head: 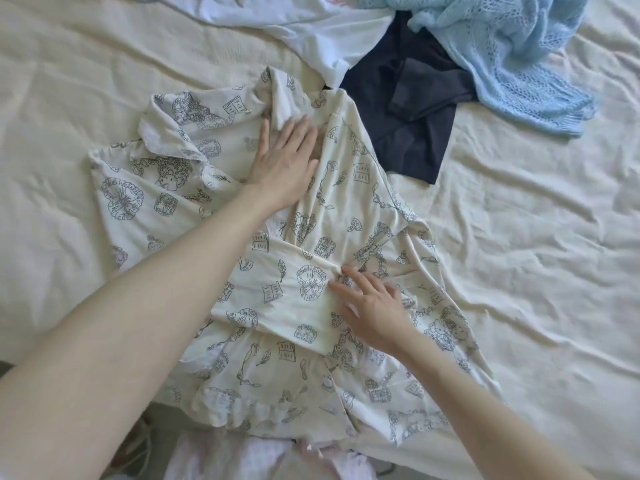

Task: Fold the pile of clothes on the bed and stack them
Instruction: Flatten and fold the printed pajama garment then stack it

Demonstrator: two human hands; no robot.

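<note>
My left hand (285, 161) lies flat, fingers straight, pressing the printed shirt (291, 258) near its collar. My right hand (372, 310) rests open on the shirt's folded middle. The shirt is spread on the bed (519, 237); a navy garment (408, 116), a blue knit (512, 57) and a white top (304, 29) lie beyond it.

Wrinkled cream bed sheet (519, 237) in soft, even daylight
</note>
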